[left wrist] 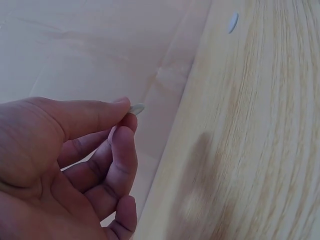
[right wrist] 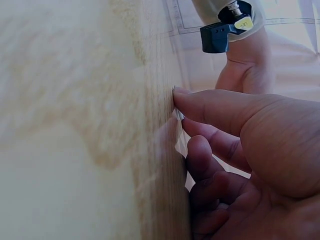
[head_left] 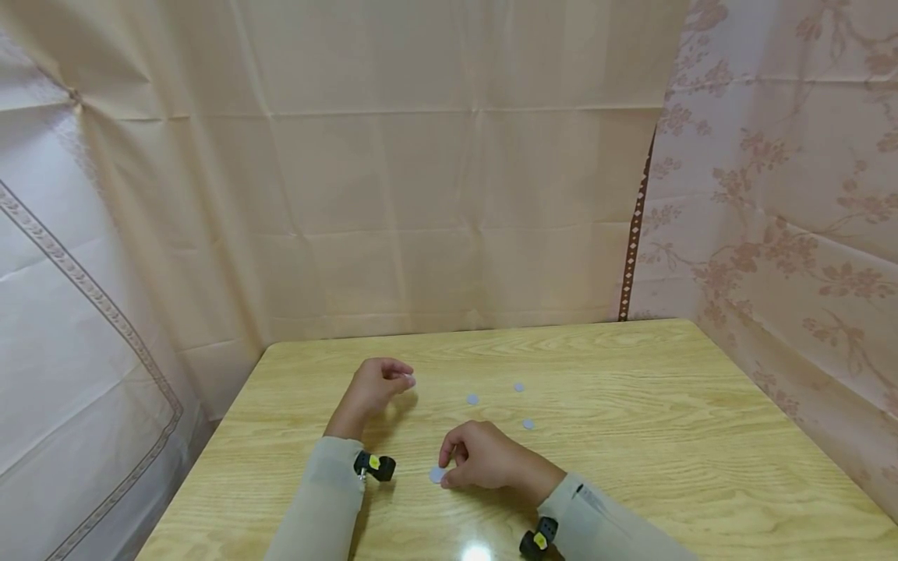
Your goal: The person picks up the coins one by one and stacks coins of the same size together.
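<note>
My left hand [head_left: 376,385] is raised above the left part of the table, pinching a small, thin white disc [left wrist: 137,108] between thumb and fingertips. Low over the near middle of the table is my right hand [head_left: 484,456]. Its thumb and index finger grip the edges of another white disc [head_left: 436,474], which lies at the wood surface. The right wrist view shows this disc mostly hidden by the fingertips. Beyond the right hand lie three more white discs [head_left: 473,400], [head_left: 518,387], [head_left: 528,424], spaced apart and flat on the table.
The light wood-grain table [head_left: 631,389] reflects a bright spot near its front. A beige curtain [head_left: 435,195] hangs behind its far edge, with patterned cloths [head_left: 807,195] at the sides. Small black cameras [head_left: 375,465] are strapped to both wrists.
</note>
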`<action>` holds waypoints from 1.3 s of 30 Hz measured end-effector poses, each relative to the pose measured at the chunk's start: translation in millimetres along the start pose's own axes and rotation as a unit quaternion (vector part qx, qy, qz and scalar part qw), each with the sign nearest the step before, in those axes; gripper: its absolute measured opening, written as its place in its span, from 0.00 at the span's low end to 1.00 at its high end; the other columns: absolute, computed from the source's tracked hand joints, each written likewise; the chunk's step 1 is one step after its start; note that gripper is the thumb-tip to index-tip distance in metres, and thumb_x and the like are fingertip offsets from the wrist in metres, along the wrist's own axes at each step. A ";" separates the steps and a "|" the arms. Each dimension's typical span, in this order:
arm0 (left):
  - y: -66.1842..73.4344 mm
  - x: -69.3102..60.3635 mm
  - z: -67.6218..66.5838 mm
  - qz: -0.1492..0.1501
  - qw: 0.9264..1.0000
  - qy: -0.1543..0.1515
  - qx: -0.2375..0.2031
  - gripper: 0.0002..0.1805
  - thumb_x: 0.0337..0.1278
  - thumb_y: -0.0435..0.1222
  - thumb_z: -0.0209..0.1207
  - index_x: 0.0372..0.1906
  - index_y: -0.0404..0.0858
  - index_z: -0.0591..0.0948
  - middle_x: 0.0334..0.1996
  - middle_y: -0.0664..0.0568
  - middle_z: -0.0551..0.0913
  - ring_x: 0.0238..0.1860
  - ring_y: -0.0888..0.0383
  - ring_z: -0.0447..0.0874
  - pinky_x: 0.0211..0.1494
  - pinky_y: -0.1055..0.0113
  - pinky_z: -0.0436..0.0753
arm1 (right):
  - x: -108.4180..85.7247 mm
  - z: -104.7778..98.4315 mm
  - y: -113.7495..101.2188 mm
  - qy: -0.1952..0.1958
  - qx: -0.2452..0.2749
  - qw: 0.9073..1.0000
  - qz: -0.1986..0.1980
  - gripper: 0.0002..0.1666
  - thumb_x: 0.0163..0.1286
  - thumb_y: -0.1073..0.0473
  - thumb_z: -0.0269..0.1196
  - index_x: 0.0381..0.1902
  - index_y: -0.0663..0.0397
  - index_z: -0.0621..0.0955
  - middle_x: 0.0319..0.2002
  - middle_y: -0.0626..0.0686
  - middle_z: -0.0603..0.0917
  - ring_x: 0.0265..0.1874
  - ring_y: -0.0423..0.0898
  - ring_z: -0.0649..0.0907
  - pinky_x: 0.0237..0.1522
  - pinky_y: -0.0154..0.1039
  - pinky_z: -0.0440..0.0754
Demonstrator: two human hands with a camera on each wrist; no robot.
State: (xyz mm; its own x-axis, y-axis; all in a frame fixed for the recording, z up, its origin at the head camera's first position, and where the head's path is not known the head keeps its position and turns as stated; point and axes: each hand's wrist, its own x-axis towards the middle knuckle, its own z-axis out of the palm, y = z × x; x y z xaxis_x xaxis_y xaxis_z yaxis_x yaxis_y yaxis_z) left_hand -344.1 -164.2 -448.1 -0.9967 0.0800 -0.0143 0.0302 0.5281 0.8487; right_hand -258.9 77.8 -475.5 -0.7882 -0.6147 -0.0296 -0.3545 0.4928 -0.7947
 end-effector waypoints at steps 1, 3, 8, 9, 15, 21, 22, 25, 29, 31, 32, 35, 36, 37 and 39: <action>-0.2 0.2 0.0 0.005 1.000 0.001 -0.001 0.13 0.64 0.36 0.69 0.50 0.36 0.87 0.38 0.50 0.88 0.40 0.56 0.83 0.43 0.63 0.81 | 0.1 0.0 0.1 0.000 -0.001 1.000 0.000 0.10 0.57 0.58 0.78 0.33 0.46 0.86 0.17 0.43 0.78 0.16 0.35 0.73 0.20 0.30 0.68; 0.1 0.0 0.1 0.017 1.000 0.003 -0.003 0.13 0.64 0.34 0.69 0.52 0.37 0.86 0.36 0.49 0.87 0.37 0.56 0.81 0.37 0.65 0.79 | 0.3 0.1 0.1 0.000 -0.003 1.000 -0.002 0.10 0.57 0.58 0.78 0.33 0.46 0.86 0.17 0.43 0.78 0.15 0.35 0.73 0.20 0.30 0.68; 1.7 -1.6 -0.1 0.035 0.999 -0.002 0.003 0.17 0.69 0.33 0.63 0.60 0.39 0.85 0.38 0.42 0.87 0.37 0.54 0.83 0.33 0.65 0.76 | 0.7 0.4 -0.4 0.000 -0.004 1.000 -0.003 0.10 0.57 0.58 0.78 0.33 0.46 0.86 0.17 0.43 0.78 0.16 0.35 0.73 0.21 0.30 0.68; 1.9 -2.0 -0.1 0.033 0.999 -0.002 0.005 0.16 0.70 0.33 0.62 0.60 0.39 0.85 0.38 0.41 0.87 0.37 0.53 0.84 0.34 0.65 0.76 | 0.7 0.5 -0.7 0.000 -0.004 1.000 -0.003 0.10 0.57 0.58 0.78 0.33 0.46 0.86 0.17 0.43 0.78 0.16 0.35 0.73 0.21 0.30 0.68; 1.4 -2.4 -0.9 0.016 1.000 0.011 0.002 0.15 0.70 0.35 0.63 0.57 0.36 0.86 0.36 0.48 0.88 0.38 0.55 0.84 0.39 0.65 0.78 | 0.6 0.1 -1.9 -0.003 -0.001 1.000 -0.005 0.09 0.58 0.59 0.78 0.33 0.47 0.86 0.17 0.44 0.78 0.16 0.35 0.72 0.21 0.29 0.68; 3.7 -3.6 -3.3 0.011 1.000 0.016 -0.019 0.14 0.63 0.37 0.71 0.51 0.39 0.88 0.37 0.50 0.88 0.40 0.55 0.85 0.46 0.61 0.82 | 1.2 -0.1 -2.0 -0.004 -0.003 1.000 -0.005 0.09 0.58 0.59 0.78 0.34 0.47 0.86 0.17 0.44 0.78 0.16 0.35 0.73 0.21 0.29 0.69; 4.2 -3.9 -3.6 0.010 1.000 0.016 -0.022 0.13 0.61 0.37 0.72 0.50 0.40 0.88 0.38 0.51 0.88 0.41 0.56 0.85 0.48 0.61 0.82 | 1.3 0.0 -2.1 -0.004 -0.004 1.000 -0.005 0.09 0.58 0.59 0.78 0.33 0.47 0.86 0.17 0.43 0.78 0.16 0.35 0.73 0.21 0.29 0.69; 5.8 -5.2 -4.7 0.006 0.999 0.017 -0.027 0.13 0.58 0.38 0.74 0.48 0.43 0.88 0.39 0.52 0.89 0.42 0.55 0.85 0.50 0.59 0.83 | 1.8 0.6 -2.4 -0.004 -0.003 1.000 -0.005 0.10 0.58 0.59 0.78 0.33 0.47 0.86 0.17 0.43 0.78 0.16 0.35 0.73 0.21 0.29 0.68; 7.1 -7.4 -5.4 0.000 0.999 0.021 -0.032 0.13 0.57 0.38 0.75 0.47 0.45 0.89 0.39 0.52 0.88 0.43 0.55 0.85 0.50 0.58 0.82 | 2.7 1.0 -1.5 -0.007 0.000 1.000 -0.009 0.10 0.58 0.59 0.78 0.34 0.47 0.86 0.18 0.44 0.78 0.16 0.35 0.73 0.21 0.29 0.68; 7.9 -8.8 -4.3 0.000 0.999 0.017 -0.030 0.13 0.56 0.38 0.75 0.47 0.45 0.88 0.38 0.52 0.88 0.42 0.55 0.84 0.50 0.59 0.82 | 2.4 0.9 -0.3 -0.008 0.001 1.000 -0.009 0.09 0.58 0.59 0.78 0.34 0.47 0.86 0.18 0.44 0.78 0.16 0.35 0.73 0.21 0.29 0.68; 8.4 -9.8 -3.4 0.002 1.000 0.013 -0.027 0.13 0.56 0.38 0.75 0.47 0.45 0.88 0.38 0.52 0.88 0.42 0.55 0.84 0.49 0.59 0.82 | 2.4 0.8 0.4 -0.009 -0.001 1.000 -0.007 0.09 0.58 0.58 0.78 0.34 0.46 0.86 0.18 0.44 0.78 0.16 0.35 0.73 0.21 0.29 0.68; 10.2 -13.2 -0.4 0.012 1.000 -0.002 -0.017 0.13 0.57 0.37 0.75 0.47 0.45 0.88 0.37 0.53 0.88 0.41 0.56 0.85 0.46 0.61 0.82 | 1.4 0.4 2.3 -0.008 -0.002 1.000 -0.004 0.10 0.58 0.58 0.78 0.33 0.46 0.86 0.18 0.43 0.78 0.16 0.35 0.73 0.21 0.30 0.68; 10.6 -14.6 0.2 0.019 1.000 -0.005 -0.013 0.13 0.57 0.37 0.75 0.47 0.44 0.88 0.37 0.52 0.88 0.41 0.56 0.85 0.45 0.62 0.82 | 1.2 0.2 2.8 -0.008 -0.002 1.000 -0.002 0.10 0.58 0.58 0.78 0.33 0.45 0.86 0.18 0.44 0.78 0.16 0.35 0.73 0.21 0.30 0.68; 11.2 -16.0 0.5 0.022 1.000 -0.008 -0.010 0.13 0.57 0.36 0.75 0.47 0.43 0.88 0.36 0.53 0.88 0.40 0.56 0.85 0.44 0.62 0.82 | 1.2 0.0 3.0 -0.008 -0.002 1.000 -0.003 0.10 0.58 0.57 0.78 0.33 0.45 0.86 0.18 0.44 0.78 0.16 0.35 0.73 0.21 0.30 0.68; 12.8 -19.3 0.6 0.029 0.999 -0.011 -0.009 0.13 0.57 0.36 0.74 0.47 0.42 0.88 0.35 0.53 0.88 0.39 0.57 0.85 0.43 0.62 0.81 | 1.3 -0.4 3.3 -0.008 -0.001 1.000 -0.003 0.10 0.58 0.57 0.78 0.34 0.45 0.86 0.18 0.44 0.78 0.16 0.36 0.73 0.21 0.30 0.68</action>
State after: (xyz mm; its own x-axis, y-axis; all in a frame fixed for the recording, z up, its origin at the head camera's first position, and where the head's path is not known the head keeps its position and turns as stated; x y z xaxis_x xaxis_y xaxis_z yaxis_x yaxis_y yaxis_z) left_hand -324.5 -158.5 -437.3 -0.9914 0.1289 0.0225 0.0854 0.5076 0.8573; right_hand -261.3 78.9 -477.9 -0.7782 -0.6271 -0.0342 -0.3604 0.4904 -0.7935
